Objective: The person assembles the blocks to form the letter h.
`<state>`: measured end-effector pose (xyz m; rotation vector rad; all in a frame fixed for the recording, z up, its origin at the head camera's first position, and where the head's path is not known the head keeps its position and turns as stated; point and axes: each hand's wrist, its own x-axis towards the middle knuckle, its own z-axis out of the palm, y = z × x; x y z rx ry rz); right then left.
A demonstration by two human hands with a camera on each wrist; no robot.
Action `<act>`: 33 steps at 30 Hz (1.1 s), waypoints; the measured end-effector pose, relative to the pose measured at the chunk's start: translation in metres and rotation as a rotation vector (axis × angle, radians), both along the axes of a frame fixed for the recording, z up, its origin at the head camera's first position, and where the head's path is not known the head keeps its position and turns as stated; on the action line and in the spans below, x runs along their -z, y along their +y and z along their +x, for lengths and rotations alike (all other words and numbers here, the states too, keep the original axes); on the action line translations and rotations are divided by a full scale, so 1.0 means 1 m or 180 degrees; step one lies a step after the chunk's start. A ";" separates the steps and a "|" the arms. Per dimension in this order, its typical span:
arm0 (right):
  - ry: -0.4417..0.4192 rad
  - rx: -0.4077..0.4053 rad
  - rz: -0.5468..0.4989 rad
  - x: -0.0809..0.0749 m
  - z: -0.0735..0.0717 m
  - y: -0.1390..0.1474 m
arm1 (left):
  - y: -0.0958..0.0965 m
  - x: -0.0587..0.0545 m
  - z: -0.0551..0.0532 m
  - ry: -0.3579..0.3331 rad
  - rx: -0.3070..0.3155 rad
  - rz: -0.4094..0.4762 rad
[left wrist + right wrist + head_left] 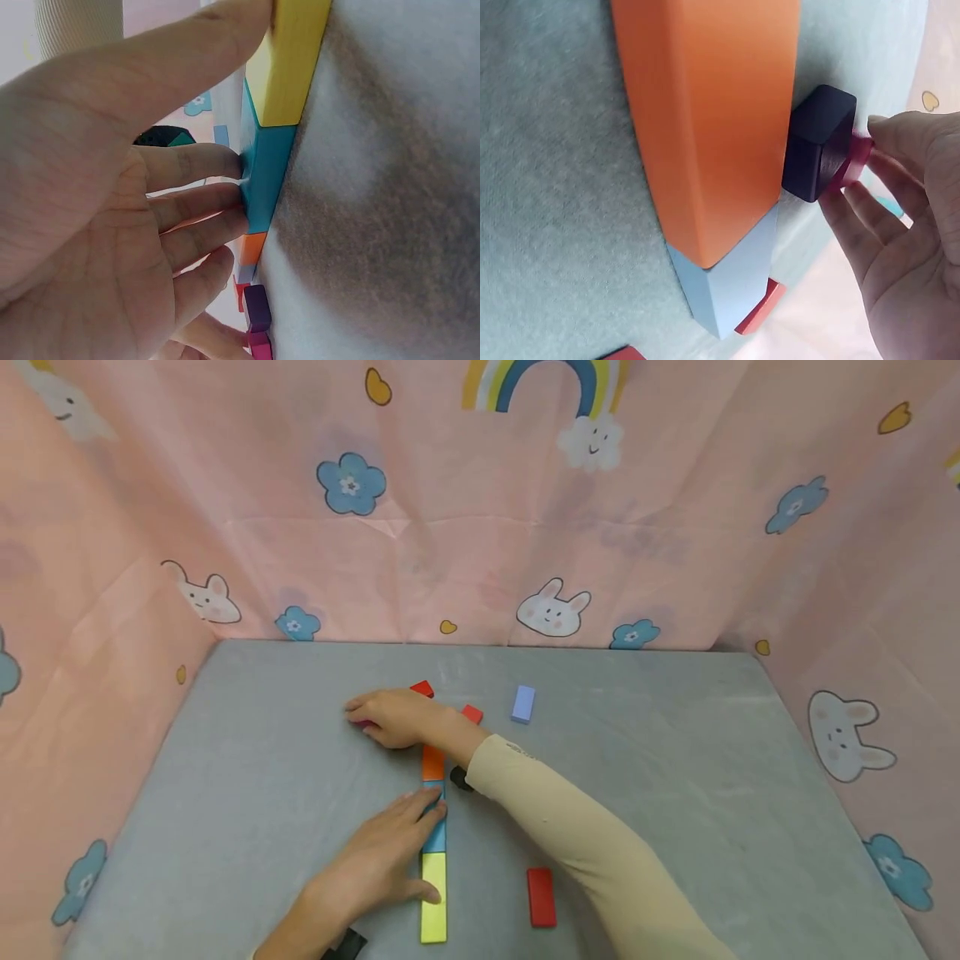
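Observation:
A straight row of blocks runs away from me, with a yellow block (433, 902) nearest, then a blue block (266, 172), an orange block (712, 127) and a pale blue block (731, 292). My left hand (378, 864) lies along the row's left side, fingertips touching the blue block and thumb at the yellow one. Across the far part of the row reaches my right hand (397, 717), pinching a magenta block (853, 161) between thumb and fingers. A dark purple block (817, 142) stands between that block and the orange one.
Beyond the right hand sits a red block (422, 688), with another red block (472, 714) right of the row. Farther right are a lavender block (523, 703) and, nearer me, a third red block (542, 897). A patterned pink cloth (450, 560) surrounds the grey table (712, 777).

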<state>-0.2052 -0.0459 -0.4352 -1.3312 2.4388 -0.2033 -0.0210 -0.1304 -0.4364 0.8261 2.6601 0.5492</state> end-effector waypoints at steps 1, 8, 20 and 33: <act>-0.0004 0.0013 0.0017 0.001 0.000 0.000 | -0.001 0.000 0.000 0.0000 -0.0004 -0.0003; 0.0012 0.0053 0.0146 -0.001 -0.002 0.002 | -0.002 0.000 -0.001 -0.0006 0.0020 -0.0042; -0.0111 0.0147 0.0161 -0.004 -0.002 0.006 | -0.002 0.000 0.000 0.0085 0.0040 -0.0057; 0.0116 0.0208 -0.0035 0.002 0.002 0.008 | -0.002 -0.001 0.000 -0.0022 0.0022 0.0015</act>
